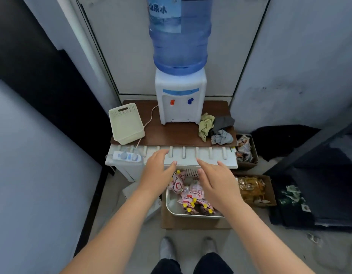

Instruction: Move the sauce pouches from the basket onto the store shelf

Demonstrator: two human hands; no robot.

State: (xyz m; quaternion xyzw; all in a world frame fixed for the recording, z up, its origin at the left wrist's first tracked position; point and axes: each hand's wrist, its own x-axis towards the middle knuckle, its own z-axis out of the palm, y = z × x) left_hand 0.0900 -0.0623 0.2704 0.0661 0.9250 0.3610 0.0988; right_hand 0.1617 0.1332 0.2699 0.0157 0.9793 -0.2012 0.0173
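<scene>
A white basket (169, 207) sits low on a cardboard box in front of me. It holds several pink-and-white sauce pouches (178, 184) with yellow caps. Just behind it runs a white slotted shelf (210, 156), bare except for a power strip. My left hand (158, 171) hovers over the basket's left edge with its fingers spread and holds nothing. My right hand (216, 182) hangs above the basket's right side, open too, and hides some pouches.
A water dispenser (180, 101), a cream plastic basket (125, 123) and crumpled rags (216, 127) stand on a brown board behind the shelf. A power strip (126, 156) lies at the shelf's left end. Cardboard boxes of packets (252, 189) sit on the floor at right.
</scene>
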